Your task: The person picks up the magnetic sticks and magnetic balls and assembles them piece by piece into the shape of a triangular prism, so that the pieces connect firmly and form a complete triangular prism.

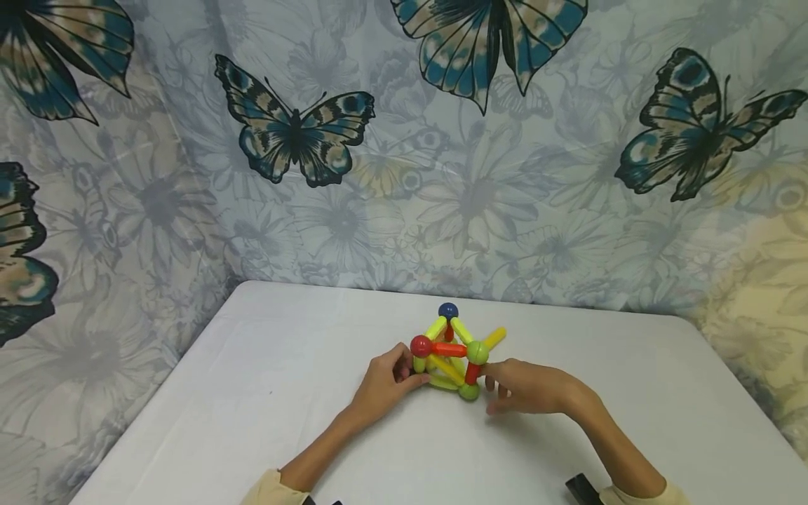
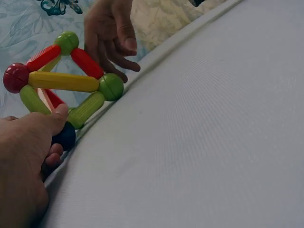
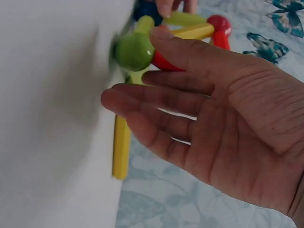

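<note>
Butterfly-print cloth backs a white tabletop (image 1: pixel 265 393) where two hands flank a rod-and-ball toy frame (image 1: pixel 454 354).
Left hand (image 1: pixel 385 382) pinches the frame's near-left base; right hand (image 1: pixel 527 386), fingers spread, touches its right side beside a green ball (image 1: pixel 477 352). Steadying the base firmly seems wise.
</note>
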`<state>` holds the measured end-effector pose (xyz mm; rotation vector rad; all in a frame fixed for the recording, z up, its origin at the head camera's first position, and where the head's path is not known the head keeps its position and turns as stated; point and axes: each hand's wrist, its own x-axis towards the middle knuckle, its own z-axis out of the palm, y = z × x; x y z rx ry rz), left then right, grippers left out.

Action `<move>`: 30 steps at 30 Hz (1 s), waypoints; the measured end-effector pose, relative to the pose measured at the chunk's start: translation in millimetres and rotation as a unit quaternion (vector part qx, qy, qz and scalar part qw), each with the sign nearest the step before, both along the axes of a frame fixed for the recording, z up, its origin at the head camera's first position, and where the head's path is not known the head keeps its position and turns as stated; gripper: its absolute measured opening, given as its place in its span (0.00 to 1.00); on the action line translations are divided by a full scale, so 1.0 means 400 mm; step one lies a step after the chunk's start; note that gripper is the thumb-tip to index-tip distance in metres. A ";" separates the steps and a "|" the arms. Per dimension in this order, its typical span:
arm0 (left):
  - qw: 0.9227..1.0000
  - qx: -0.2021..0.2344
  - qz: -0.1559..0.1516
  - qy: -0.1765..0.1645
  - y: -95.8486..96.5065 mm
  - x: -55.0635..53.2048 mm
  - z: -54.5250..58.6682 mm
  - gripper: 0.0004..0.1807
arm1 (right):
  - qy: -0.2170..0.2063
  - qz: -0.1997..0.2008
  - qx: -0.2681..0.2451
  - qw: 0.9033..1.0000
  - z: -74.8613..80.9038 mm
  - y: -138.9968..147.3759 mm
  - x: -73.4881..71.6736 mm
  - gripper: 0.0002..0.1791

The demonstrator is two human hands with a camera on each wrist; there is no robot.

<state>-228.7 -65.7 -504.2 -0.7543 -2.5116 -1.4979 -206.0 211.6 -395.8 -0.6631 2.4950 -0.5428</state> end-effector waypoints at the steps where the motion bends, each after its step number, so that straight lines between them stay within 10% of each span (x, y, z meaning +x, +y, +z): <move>1: 1.000 0.004 -0.003 -0.003 0.000 0.000 0.000 0.20 | -0.010 0.003 0.000 1.000 -0.001 -0.005 0.005 0.25; 8: 0.996 -0.030 -0.089 0.002 0.002 -0.001 0.000 0.36 | -0.062 0.098 -0.036 0.993 0.004 -0.049 0.047 0.38; 12: 0.996 -0.029 -0.083 0.017 0.007 -0.002 -0.009 0.22 | -0.058 0.130 -0.057 0.988 0.022 -0.029 0.037 0.20; 18: 0.998 -0.022 -0.054 0.032 0.009 0.002 -0.005 0.13 | 0.071 0.029 -0.060 0.995 0.038 0.066 -0.005 0.08; 21: 0.999 -0.023 -0.033 0.035 0.005 0.007 -0.002 0.12 | 0.179 -0.032 -0.004 0.983 0.011 0.090 -0.020 0.03; 26: 0.999 -0.025 -0.007 0.028 -0.002 0.010 -0.005 0.15 | 0.234 -0.041 0.044 0.970 -0.055 0.095 -0.053 0.32; 30: 0.999 -0.030 -0.006 0.027 0.001 0.007 -0.008 0.15 | 0.265 -0.008 0.062 0.962 -0.090 0.107 -0.069 0.34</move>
